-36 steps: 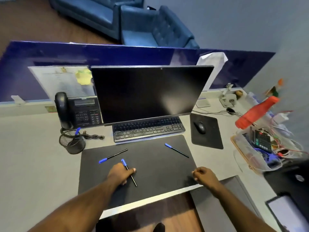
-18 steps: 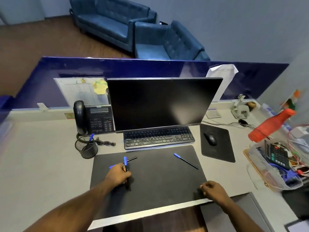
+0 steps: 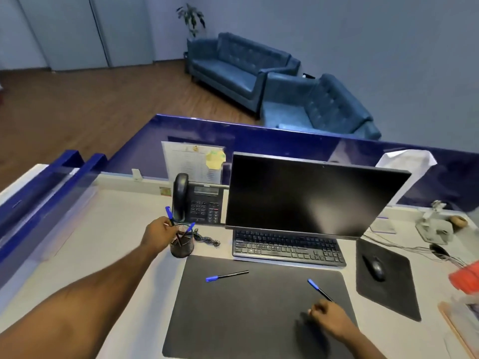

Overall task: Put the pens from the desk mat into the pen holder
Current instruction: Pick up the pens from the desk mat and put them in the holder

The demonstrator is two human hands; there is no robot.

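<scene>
My left hand [image 3: 158, 233] is at the rim of the black mesh pen holder [image 3: 182, 246], closed on a blue-capped pen [image 3: 169, 215] whose lower end dips into the holder. Another blue-capped pen [image 3: 188, 229] leans inside the holder. Two pens lie on the black desk mat [image 3: 254, 314]: one pen [image 3: 226, 275] at its upper left, one pen [image 3: 320, 290] at its right. My right hand [image 3: 330, 320] rests on the mat, fingers curled, right by the lower tip of the right pen.
A desk phone [image 3: 199, 200] with a coiled cord stands just behind the holder. A monitor [image 3: 308, 195] and keyboard [image 3: 287, 248] sit behind the mat. A mouse [image 3: 374, 268] on its pad lies to the right, with a red bottle [image 3: 466, 275] at the edge.
My left hand lifted one pen off the mat and carried it up and left to the holder. My right hand slid from the mat's right edge toward the right pen.
</scene>
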